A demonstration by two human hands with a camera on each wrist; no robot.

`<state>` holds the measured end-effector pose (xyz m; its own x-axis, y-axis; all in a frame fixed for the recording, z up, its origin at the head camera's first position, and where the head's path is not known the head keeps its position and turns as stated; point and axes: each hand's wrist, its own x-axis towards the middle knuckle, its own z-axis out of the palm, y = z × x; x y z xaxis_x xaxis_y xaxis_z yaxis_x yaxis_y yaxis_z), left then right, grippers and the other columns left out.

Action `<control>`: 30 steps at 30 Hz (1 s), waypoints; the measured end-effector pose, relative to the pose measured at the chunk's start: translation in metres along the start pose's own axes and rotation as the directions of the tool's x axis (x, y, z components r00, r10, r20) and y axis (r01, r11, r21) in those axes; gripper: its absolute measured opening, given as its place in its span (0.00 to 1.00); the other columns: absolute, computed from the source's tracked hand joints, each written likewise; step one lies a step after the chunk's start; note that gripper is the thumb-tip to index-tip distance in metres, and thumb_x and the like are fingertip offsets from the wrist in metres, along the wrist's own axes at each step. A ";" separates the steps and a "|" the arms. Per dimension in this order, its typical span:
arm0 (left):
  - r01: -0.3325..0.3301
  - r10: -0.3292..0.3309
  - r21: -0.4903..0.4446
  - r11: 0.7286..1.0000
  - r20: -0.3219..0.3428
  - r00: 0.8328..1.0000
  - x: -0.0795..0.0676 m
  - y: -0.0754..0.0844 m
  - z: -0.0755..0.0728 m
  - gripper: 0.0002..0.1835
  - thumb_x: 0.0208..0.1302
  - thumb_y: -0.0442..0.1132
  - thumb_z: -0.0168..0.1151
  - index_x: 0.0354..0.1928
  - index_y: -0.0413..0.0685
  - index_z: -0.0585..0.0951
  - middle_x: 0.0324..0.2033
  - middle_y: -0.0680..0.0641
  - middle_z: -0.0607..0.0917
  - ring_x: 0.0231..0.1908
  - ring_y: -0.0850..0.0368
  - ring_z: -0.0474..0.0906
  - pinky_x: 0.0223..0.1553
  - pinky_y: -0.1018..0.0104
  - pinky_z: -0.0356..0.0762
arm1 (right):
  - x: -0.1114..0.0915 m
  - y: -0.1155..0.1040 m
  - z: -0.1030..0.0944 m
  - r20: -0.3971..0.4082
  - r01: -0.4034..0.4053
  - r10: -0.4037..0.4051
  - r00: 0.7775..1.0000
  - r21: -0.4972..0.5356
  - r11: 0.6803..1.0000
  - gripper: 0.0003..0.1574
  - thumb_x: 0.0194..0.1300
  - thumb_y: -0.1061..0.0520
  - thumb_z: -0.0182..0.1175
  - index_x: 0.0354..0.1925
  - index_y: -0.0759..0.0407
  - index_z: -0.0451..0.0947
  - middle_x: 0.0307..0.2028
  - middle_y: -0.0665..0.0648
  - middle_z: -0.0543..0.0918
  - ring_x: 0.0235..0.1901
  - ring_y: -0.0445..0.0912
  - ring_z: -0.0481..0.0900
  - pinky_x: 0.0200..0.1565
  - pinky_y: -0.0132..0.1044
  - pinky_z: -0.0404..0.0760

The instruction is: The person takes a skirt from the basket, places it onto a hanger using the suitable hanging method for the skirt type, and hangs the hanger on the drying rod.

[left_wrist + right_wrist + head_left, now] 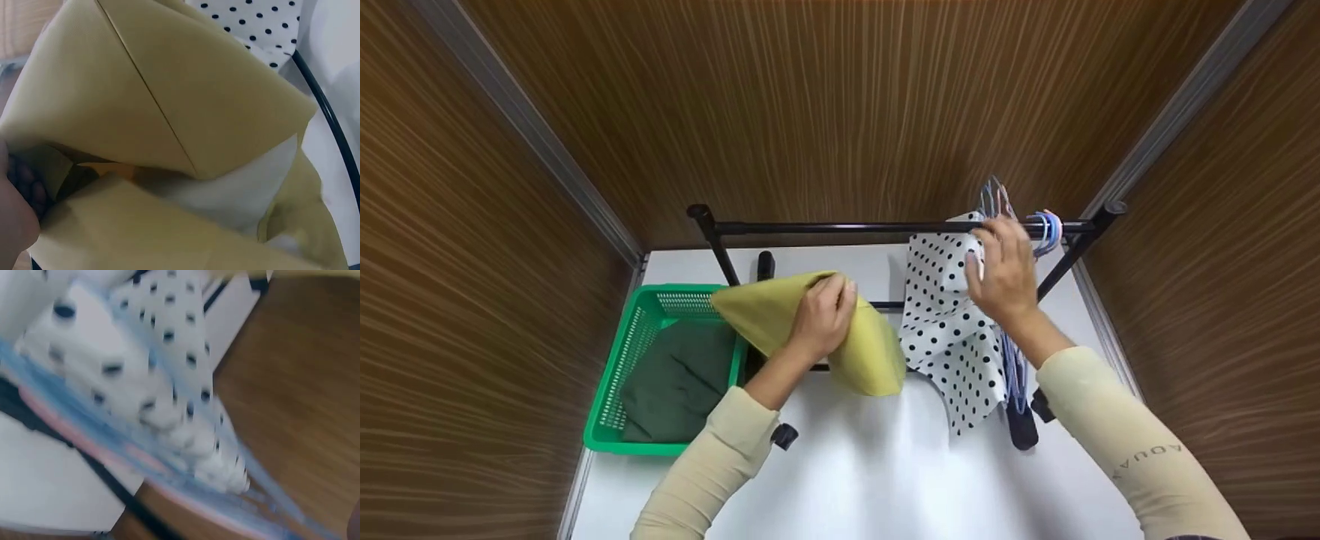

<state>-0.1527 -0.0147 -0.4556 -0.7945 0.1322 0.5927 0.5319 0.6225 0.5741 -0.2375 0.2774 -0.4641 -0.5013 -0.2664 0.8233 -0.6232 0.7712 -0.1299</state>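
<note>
Yellow, smooth cloth (872, 352) drapes from your left hand (823, 311), gripped along its edge, in front of the black tubular rack (840, 227). Your right hand (1005, 274), fingers loosely spread, is near the rack's right end, beside thin curved hangers (1015, 375) and creased, black-dotted white cloth (949, 337).

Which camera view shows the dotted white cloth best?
The head view: the dotted white cloth appears sharp and mostly visible, partly behind the right hand. The left wrist view shows only a piece; the right wrist view shows it close but blurred.
</note>
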 end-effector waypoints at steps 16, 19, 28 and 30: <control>0.097 -0.102 0.039 0.994 0.127 0.987 -0.023 -0.036 0.007 0.15 0.75 0.35 0.49 0.27 0.42 0.72 0.22 0.47 0.74 0.24 0.55 0.69 0.30 0.61 0.72 | -0.059 -0.078 0.035 0.473 -0.021 -0.084 0.877 0.211 0.977 0.05 0.65 0.61 0.58 0.38 0.61 0.79 0.33 0.58 0.83 0.37 0.53 0.79 0.46 0.49 0.79; 0.136 -0.144 0.067 0.989 0.140 0.980 -0.034 -0.048 0.009 0.14 0.75 0.35 0.49 0.27 0.42 0.73 0.22 0.46 0.75 0.25 0.53 0.72 0.30 0.59 0.73 | -0.076 -0.090 0.041 0.519 -0.045 -0.076 0.852 0.216 0.975 0.05 0.64 0.61 0.58 0.37 0.61 0.80 0.33 0.58 0.83 0.37 0.54 0.79 0.47 0.48 0.80; 0.215 -0.240 0.151 0.965 0.170 0.956 -0.077 -0.076 0.018 0.13 0.73 0.35 0.50 0.27 0.42 0.73 0.23 0.44 0.78 0.28 0.48 0.78 0.34 0.55 0.77 | -0.129 -0.115 0.053 0.616 -0.121 -0.035 0.787 0.210 0.970 0.05 0.60 0.62 0.59 0.35 0.62 0.81 0.32 0.58 0.83 0.35 0.55 0.80 0.43 0.47 0.79; 0.215 -0.244 0.174 0.961 0.169 0.955 -0.088 -0.080 0.021 0.13 0.72 0.34 0.51 0.26 0.41 0.73 0.22 0.43 0.78 0.27 0.47 0.78 0.32 0.54 0.77 | -0.141 -0.121 0.053 0.645 -0.138 -0.021 0.764 0.196 0.971 0.05 0.60 0.62 0.59 0.35 0.62 0.81 0.33 0.57 0.82 0.35 0.54 0.80 0.42 0.47 0.80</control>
<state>-0.1315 -0.0597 -0.5658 -0.9380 0.1043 0.3306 0.2893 0.7609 0.5808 -0.1233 0.1912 -0.5942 -0.7568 -0.5927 0.2758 -0.6534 0.6724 -0.3480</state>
